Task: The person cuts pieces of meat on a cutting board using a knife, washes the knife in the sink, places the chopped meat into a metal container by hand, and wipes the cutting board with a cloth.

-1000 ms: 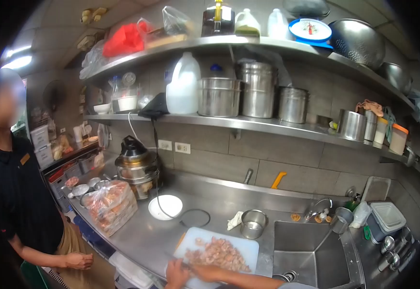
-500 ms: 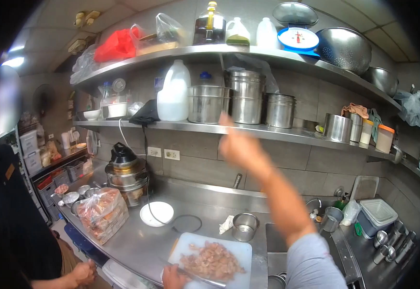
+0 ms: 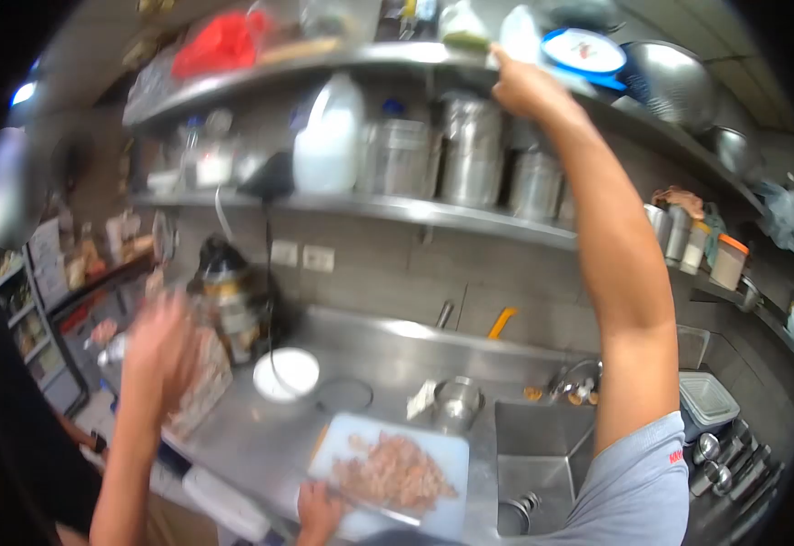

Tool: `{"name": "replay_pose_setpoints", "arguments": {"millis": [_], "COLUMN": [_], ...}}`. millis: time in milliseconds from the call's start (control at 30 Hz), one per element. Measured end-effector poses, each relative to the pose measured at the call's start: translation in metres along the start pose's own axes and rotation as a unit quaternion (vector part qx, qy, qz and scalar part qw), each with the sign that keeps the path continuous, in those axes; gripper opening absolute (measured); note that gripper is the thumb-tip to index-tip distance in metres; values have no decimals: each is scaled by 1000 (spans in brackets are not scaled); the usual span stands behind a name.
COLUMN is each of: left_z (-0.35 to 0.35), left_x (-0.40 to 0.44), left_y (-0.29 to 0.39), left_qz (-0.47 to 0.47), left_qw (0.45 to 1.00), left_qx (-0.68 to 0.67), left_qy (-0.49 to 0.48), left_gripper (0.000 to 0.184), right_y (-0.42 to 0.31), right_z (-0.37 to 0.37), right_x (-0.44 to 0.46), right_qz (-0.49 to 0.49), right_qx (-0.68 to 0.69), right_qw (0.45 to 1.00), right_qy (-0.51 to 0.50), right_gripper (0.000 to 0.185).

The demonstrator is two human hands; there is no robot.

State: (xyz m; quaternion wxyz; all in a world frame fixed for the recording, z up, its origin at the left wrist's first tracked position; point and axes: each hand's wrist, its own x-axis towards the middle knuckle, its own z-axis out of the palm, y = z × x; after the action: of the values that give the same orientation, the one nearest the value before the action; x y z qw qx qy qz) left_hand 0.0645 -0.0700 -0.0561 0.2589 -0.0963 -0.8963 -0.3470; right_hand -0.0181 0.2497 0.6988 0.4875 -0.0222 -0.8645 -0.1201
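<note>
My right hand (image 3: 533,86) is raised at the upper shelf, index finger stretched out and the other fingers curled, holding nothing. Its fingertip is by the shelf edge, near a white jug (image 3: 463,20) with a green lower part; I cannot tell if it touches. Low in the view, my left hand (image 3: 320,510) is closed around a knife (image 3: 386,514), whose blade lies low across the white cutting board (image 3: 452,528). Cut pieces of raw meat (image 3: 397,473) are heaped on the board. The knife's handle is hidden in my fingers.
At the left, a co-worker's blurred hand (image 3: 162,350) is raised before a bag of food (image 3: 206,400). A white bowl (image 3: 286,375), a metal pot (image 3: 458,403) and a sink (image 3: 542,446) surround the board. Metal containers (image 3: 470,155) and a plastic jug (image 3: 328,136) line the lower shelf.
My right hand has moved up and right from the lower shelf to the upper one. The co-worker's hand has risen over the counter. My left hand stays at the board with the knife.
</note>
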Motion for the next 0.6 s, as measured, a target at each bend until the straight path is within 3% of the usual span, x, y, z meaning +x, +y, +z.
{"name": "replay_pose_setpoints", "arguments": {"millis": [33, 67, 100, 133, 200, 233, 333, 467, 600], "left_z": [-2, -5, 1, 1, -3, -1, -2, -4, -9], "left_x": [-2, -2, -3, -5, -2, 0, 4, 3, 6], "left_y": [-1, -1, -5, -4, 4, 0, 0, 7, 15], "left_qz": [-19, -18, 18, 6, 3, 6, 18, -4, -8], "left_qw": [999, 999, 1000, 1000, 1000, 1000, 999, 999, 999], "left_qx": [3, -10, 12, 3, -9, -21, -30, -35, -50], "left_qy": [-25, -33, 20, 10, 14, 14, 20, 11, -13], "left_gripper": [51, 49, 50, 51, 51, 49, 51, 54, 66], "right_y": [-2, -23, -46, -71, -108, -131, -170, -196, -183], "right_z": [21, 18, 21, 36, 97, 120, 185, 197, 185], "right_x": [-34, -85, -138, -203, -331, -385, -540, -618, -588], "right_qz": [-67, -97, -83, -119, -246, -246, -233, -124, -51], "right_qx": [51, 193, 269, 314, 370, 331, 340, 374, 441], "right_qw": [991, 975, 958, 935, 854, 802, 745, 715, 675], "right_qy": [104, 52, -64, -112, -270, -432, -524, -577, -590], "right_gripper": [61, 61, 58, 56, 57, 60, 58, 42, 38]}}
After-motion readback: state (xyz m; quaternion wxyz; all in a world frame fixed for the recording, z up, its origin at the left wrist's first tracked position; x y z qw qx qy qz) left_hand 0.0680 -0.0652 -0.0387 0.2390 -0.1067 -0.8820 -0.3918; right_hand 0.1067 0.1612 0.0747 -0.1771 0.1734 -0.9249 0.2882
